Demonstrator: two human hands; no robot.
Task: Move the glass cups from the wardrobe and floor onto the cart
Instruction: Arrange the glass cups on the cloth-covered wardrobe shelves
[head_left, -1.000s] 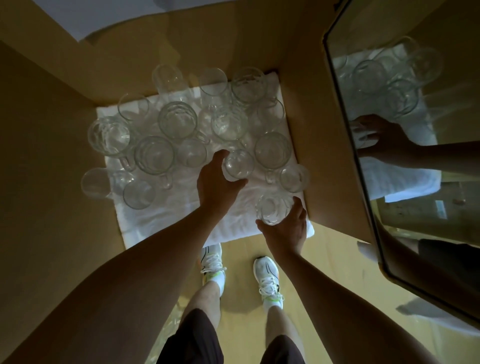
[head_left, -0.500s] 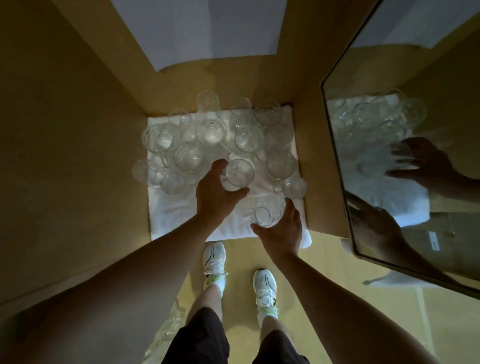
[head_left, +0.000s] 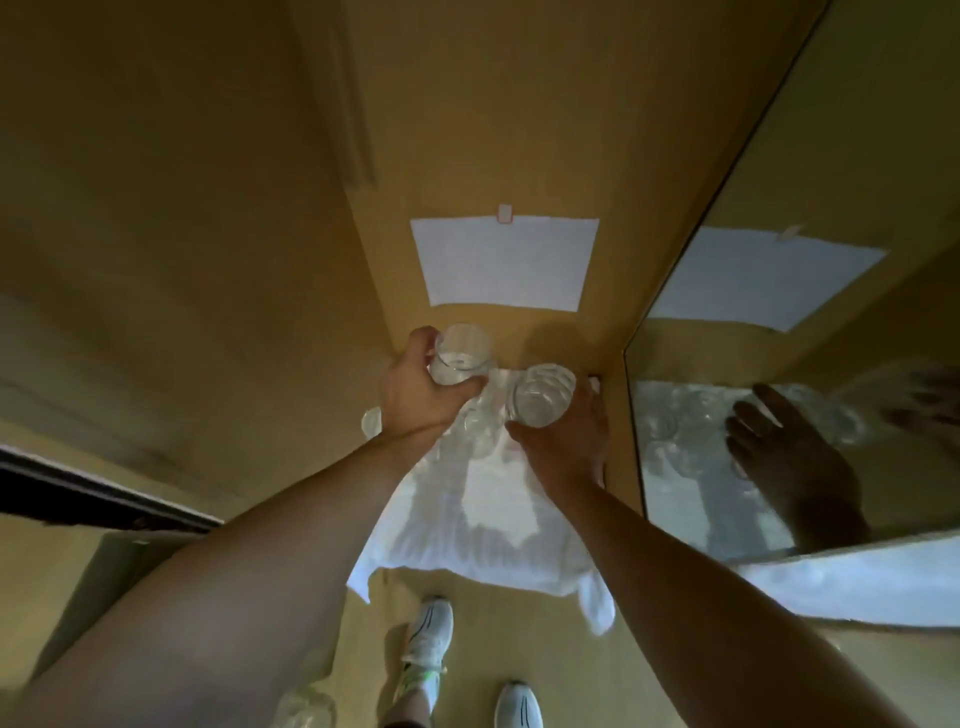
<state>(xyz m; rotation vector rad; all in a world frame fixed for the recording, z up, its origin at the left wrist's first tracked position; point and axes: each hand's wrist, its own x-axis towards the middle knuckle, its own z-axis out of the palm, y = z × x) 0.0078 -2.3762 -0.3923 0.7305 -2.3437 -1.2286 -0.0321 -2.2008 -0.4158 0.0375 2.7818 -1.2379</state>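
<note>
Gripping one glass cup (head_left: 462, 353) in my left hand (head_left: 415, 395) and a second glass cup (head_left: 540, 397) in my right hand (head_left: 563, 441), I had my fingers curled round each one, both held clear above the white cloth (head_left: 493, 525) on the wardrobe floor (head_left: 566, 343). To do this well, I judged I should keep both upright, well apart so the glass never knocked, and draw back slowly past the mirrored door (head_left: 779, 415) on the right. More cups (head_left: 480, 431) sat blurred between my wrists, and another lay near my shoes (head_left: 428, 631). Compared with a second before, both cups had left the cloth, and my view had tipped up, showing the paper sheet (head_left: 506, 262) on the far wall.
</note>
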